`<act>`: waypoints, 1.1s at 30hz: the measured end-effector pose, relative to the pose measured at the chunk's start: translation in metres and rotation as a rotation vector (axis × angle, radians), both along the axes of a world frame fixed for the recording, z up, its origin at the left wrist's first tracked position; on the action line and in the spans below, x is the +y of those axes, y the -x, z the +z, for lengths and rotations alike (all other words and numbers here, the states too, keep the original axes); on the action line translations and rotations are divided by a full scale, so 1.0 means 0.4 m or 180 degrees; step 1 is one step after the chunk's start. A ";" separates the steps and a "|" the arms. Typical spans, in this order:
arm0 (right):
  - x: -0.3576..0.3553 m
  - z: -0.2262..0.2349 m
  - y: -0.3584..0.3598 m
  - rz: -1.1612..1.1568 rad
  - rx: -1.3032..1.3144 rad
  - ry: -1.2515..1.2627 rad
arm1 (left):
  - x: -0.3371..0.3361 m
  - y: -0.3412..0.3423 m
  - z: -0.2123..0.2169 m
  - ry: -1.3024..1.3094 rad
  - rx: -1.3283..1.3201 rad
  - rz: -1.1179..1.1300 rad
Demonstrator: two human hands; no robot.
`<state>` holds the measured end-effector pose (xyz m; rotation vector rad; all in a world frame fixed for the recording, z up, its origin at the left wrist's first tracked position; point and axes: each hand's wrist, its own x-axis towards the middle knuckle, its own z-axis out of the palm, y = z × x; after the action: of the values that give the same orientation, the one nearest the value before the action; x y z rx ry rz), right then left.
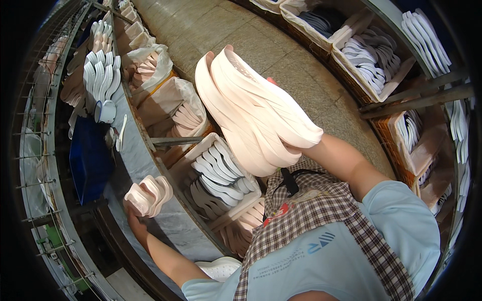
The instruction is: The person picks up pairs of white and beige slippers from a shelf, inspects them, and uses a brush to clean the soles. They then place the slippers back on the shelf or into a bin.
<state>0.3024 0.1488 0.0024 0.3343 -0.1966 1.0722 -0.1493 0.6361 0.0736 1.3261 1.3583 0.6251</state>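
Observation:
In front of my chest, a large bundle of pale pink shoe soles (246,108) lies across my right hand (271,81). Only a fingertip shows past the bundle's edge; the soles cover the rest of that hand. At the lower left, my left hand (134,216) grips a smaller stack of pale pink shoe soles (149,196) over the grey marbled worktop (183,233). Its fingers are mostly behind the stack. Between the two hands, a lined basket (252,186) holds white and grey soles (217,170).
More lined baskets (168,108) with pinkish soles run along the worktop. A white mug (105,111), a white-handled brush (121,133) and a blue bin (90,158) are at left. Wicker baskets (346,83) of soles line the right side, with metal rails (419,100) jutting out. Tiled floor (201,25) lies between.

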 end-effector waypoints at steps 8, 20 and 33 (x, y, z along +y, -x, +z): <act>0.010 -0.003 -0.019 0.0004 0.0016 -0.0346 | -0.001 -0.015 0.025 -0.0066 -0.0024 0.0224; 0.004 0.009 -0.055 0.0102 -0.0050 -0.0798 | -0.031 -0.123 0.173 -0.1675 -0.1163 0.0696; -0.103 0.004 -0.113 0.0308 -0.0278 0.0782 | -0.626 -0.464 0.324 0.0422 -0.1825 -0.1492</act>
<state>0.3478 0.1078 0.0040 0.0767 -0.1256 1.1936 0.0364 0.3856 0.2032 1.1788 0.5868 0.5227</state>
